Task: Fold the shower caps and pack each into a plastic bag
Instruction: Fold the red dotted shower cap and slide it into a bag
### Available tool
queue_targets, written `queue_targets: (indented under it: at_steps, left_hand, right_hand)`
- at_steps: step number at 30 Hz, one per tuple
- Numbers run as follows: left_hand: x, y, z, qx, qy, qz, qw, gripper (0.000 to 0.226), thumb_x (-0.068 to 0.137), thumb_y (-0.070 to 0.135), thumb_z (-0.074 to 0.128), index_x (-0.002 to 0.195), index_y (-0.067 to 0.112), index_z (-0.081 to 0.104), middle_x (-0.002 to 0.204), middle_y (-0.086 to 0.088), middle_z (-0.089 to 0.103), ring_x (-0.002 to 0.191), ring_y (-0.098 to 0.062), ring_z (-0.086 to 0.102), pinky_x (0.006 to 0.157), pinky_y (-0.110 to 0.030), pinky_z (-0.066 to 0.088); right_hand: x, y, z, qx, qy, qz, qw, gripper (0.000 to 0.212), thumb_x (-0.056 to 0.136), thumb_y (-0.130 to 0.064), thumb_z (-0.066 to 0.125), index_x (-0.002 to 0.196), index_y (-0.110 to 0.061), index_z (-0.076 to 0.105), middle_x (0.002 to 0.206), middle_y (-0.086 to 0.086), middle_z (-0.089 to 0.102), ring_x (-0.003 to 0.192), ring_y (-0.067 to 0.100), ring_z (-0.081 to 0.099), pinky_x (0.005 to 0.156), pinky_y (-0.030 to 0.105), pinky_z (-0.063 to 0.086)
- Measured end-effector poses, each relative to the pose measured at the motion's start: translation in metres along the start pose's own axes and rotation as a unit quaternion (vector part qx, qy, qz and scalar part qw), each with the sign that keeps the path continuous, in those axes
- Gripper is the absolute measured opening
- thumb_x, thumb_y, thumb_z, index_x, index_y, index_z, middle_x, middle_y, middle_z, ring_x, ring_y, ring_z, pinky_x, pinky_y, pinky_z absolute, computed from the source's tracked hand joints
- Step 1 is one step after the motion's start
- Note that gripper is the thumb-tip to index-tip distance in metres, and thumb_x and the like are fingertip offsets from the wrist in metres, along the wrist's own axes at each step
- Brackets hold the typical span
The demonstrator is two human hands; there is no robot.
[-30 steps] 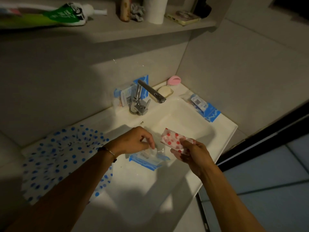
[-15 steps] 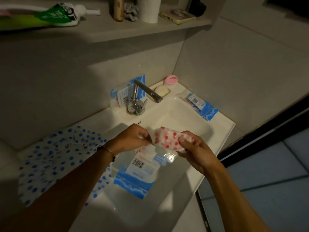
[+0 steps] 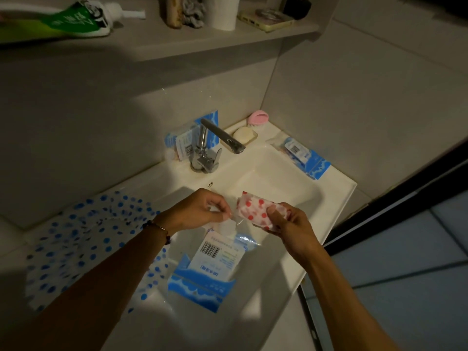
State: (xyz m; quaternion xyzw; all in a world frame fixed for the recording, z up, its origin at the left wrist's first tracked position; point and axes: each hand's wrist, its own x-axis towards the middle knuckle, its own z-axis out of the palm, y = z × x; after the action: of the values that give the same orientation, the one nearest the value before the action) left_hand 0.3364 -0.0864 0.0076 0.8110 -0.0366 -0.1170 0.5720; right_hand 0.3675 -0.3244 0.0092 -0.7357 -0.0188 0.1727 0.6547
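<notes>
A folded white shower cap with red dots [image 3: 253, 207] is gripped in my right hand [image 3: 288, 224] above the sink. My left hand [image 3: 200, 211] pinches the top edge of a clear plastic bag [image 3: 215, 264] with a blue printed band and a barcode label. The bag hangs down from my fingers over the basin, and its mouth is just beside the cap's left end. A blue-dotted shower cap [image 3: 83, 244] lies spread flat on the counter to the left, partly under my left forearm.
The white sink [image 3: 336, 198] has a chrome tap [image 3: 215, 145] at the back. Two more blue packed bags sit behind the tap [image 3: 182, 145] and on the right rim [image 3: 304, 155]. Soap [image 3: 243, 134] and a pink brush [image 3: 258, 117] are in the corner. A shelf above holds toiletries.
My left hand lifted the bag off the sink rim by its top edge so it hangs upright. My right hand brought the red-dotted cap close to the bag's mouth.
</notes>
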Motion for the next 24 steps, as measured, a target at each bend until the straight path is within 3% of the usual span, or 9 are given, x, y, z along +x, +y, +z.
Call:
queue_targets:
  at_steps: [4, 9, 12, 19, 24]
  left_hand:
    - [-0.001, 0.001, 0.000, -0.039, -0.015, 0.024, 0.999, 0.010, 0.079, 0.003, 0.071, 0.084, 0.012, 0.072, 0.097, 0.000, 0.073, 0.098, -0.011, 0.065, 0.092, -0.028, 0.049]
    - [0.001, 0.001, -0.002, -0.053, 0.020, 0.038, 0.998, 0.008, 0.080, 0.003, 0.069, 0.087, 0.006, 0.070, 0.097, -0.003, 0.072, 0.098, -0.017, 0.066, 0.085, -0.030, 0.054]
    - [0.002, 0.005, 0.003, -0.045, -0.002, 0.032, 0.998, 0.008, 0.079, 0.005, 0.070, 0.086, 0.009, 0.070, 0.098, 0.001, 0.073, 0.101, -0.011, 0.065, 0.093, -0.034, 0.050]
    - [0.004, 0.005, 0.015, -0.076, -0.003, 0.013, 0.997, 0.031, 0.076, 0.006, 0.074, 0.104, 0.019, 0.070, 0.112, 0.008, 0.069, 0.110, -0.005, 0.060, 0.096, -0.034, 0.048]
    - [0.004, 0.007, 0.025, -0.062, -0.028, 0.014, 0.998, 0.050, 0.073, -0.001, 0.075, 0.117, 0.020, 0.064, 0.118, 0.011, 0.062, 0.112, 0.001, 0.055, 0.087, -0.018, 0.050]
  right_hand:
    - [0.001, -0.003, -0.001, -0.001, 0.020, -0.012, 1.000, 0.017, 0.091, -0.016, 0.060, 0.096, -0.001, 0.067, 0.095, 0.016, 0.073, 0.091, 0.028, 0.070, 0.083, 0.041, 0.057]
    - [0.001, -0.013, -0.015, -0.040, -0.113, -0.008, 0.993, 0.007, 0.088, -0.012, 0.062, 0.088, -0.009, 0.068, 0.088, 0.016, 0.068, 0.085, 0.026, 0.067, 0.082, 0.040, 0.055]
    - [0.006, -0.026, -0.019, -0.106, -0.175, 0.015, 0.979, 0.005, 0.086, -0.011, 0.064, 0.088, -0.011, 0.069, 0.087, 0.011, 0.070, 0.085, 0.024, 0.067, 0.081, 0.038, 0.056]
    - [0.022, -0.040, -0.019, -0.241, -0.209, 0.064, 0.946, 0.010, 0.089, -0.009, 0.061, 0.094, -0.013, 0.069, 0.096, 0.010, 0.070, 0.094, 0.025, 0.065, 0.083, 0.042, 0.055]
    - [0.020, -0.037, -0.009, -0.171, -0.257, 0.065, 0.949, 0.011, 0.088, -0.002, 0.061, 0.093, -0.009, 0.068, 0.085, 0.001, 0.071, 0.081, 0.010, 0.067, 0.068, 0.018, 0.051]
